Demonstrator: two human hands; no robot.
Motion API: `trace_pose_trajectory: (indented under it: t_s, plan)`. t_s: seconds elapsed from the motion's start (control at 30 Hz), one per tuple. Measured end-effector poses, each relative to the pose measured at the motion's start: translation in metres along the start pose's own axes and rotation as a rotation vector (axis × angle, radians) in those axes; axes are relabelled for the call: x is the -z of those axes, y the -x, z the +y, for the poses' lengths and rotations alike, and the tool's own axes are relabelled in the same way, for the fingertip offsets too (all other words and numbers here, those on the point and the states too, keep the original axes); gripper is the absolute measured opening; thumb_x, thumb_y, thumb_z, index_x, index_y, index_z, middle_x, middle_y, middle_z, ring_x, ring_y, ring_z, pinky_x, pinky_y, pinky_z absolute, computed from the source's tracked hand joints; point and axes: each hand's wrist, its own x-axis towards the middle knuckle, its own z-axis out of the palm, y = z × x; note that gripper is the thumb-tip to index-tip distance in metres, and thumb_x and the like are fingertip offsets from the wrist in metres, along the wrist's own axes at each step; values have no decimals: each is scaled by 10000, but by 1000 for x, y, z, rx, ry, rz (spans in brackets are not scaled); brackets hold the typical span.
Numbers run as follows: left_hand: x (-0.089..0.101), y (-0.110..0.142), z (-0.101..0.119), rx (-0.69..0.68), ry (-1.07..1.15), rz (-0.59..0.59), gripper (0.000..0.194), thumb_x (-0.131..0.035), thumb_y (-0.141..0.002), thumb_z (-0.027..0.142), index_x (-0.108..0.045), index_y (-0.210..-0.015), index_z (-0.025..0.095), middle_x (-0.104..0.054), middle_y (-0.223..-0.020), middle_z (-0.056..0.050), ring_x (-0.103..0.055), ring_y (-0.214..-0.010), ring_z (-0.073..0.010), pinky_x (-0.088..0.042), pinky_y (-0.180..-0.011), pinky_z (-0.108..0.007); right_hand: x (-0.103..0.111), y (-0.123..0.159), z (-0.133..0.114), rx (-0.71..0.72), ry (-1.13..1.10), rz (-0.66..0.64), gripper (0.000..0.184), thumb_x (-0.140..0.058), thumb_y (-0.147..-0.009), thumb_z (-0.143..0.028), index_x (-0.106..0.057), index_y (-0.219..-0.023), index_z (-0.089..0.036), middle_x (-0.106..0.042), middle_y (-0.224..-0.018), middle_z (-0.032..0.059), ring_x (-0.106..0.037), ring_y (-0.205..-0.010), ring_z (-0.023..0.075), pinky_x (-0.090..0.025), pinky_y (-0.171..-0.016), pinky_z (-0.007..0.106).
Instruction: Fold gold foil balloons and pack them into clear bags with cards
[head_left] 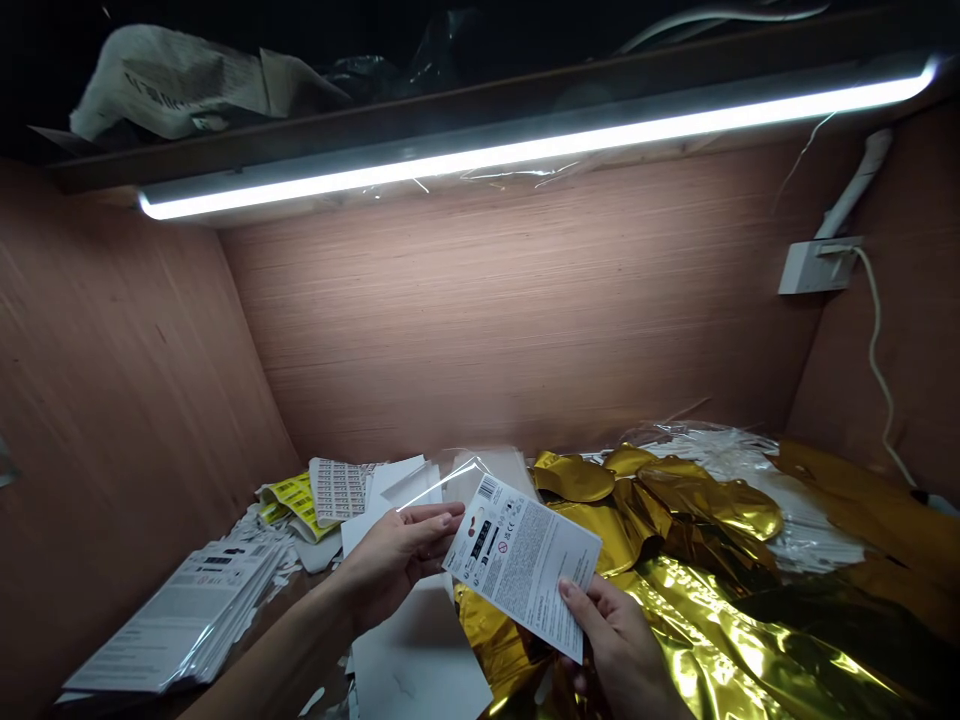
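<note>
1. Fingers (574,597) of right hand (630,655): closed on printed card (525,570), thumb on the printed face near its lower right edge, other fingers mostly hidden behind.
2. Left hand (401,560): fingers (442,521) bent and near together, at the card's upper left edge. Can't tell if they grip it or just touch.
3. Card: between the two hands, tilted, text side to camera. Barcode at top, dark pictures and hang hole near left fingers, small text running toward right thumb.
4. Clear film (471,466): just above left fingertips, behind the card's top; edges hard to make out.
5. White sheets (420,665): below the left fingers, under the card, lying on desk (279,628).
6. Card stack (161,625): well left of left fingers, similar printed cards, slightly fanned.
7. Yellow label sheet (301,500) and white label sheet (341,490): left of and beyond left fingers, overlapping; more white paper beside them.
8. Gold foil pieces (720,625): crumpled heap, right of and beyond right fingers, part runs under the card.
9. Clear plastic bags (806,515): farther out, right of right fingers, behind foil.
10. Light tube (540,150): high above both hands, lit. Socket box (810,267): up and right of right fingers, cable plugged in.
</note>
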Motion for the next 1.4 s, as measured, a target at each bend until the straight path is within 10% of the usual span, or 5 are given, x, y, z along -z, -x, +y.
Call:
trace_pose_trajectory:
  t_s: [0.73, 1.4]
  plan:
    - [-17, -2, -44, -140, 93, -71, 469, -816, -827, 301, -741, -1257, 130, -681, -1186, -189, -665, -1004, -221, -538, -906, -306, -18, 18, -25, -30, -44, 113, 765, -706, -740, -803, -481, -1027, -130, -621, -736, 61, -509, -528, 117, -405, -440, 211]
    - [-32, 6, -55, -212, 102, 29, 377, -804, -842, 331, -748, -1070, 36, -701, -1091, -186, -687, -944, -223, -556, -808, -270, -14, 21, -16, 46, 133, -109, 666, -564, -886, -773, -500, -932, -111, -646, -694, 100, -596, -484, 167, -400, -438, 217]
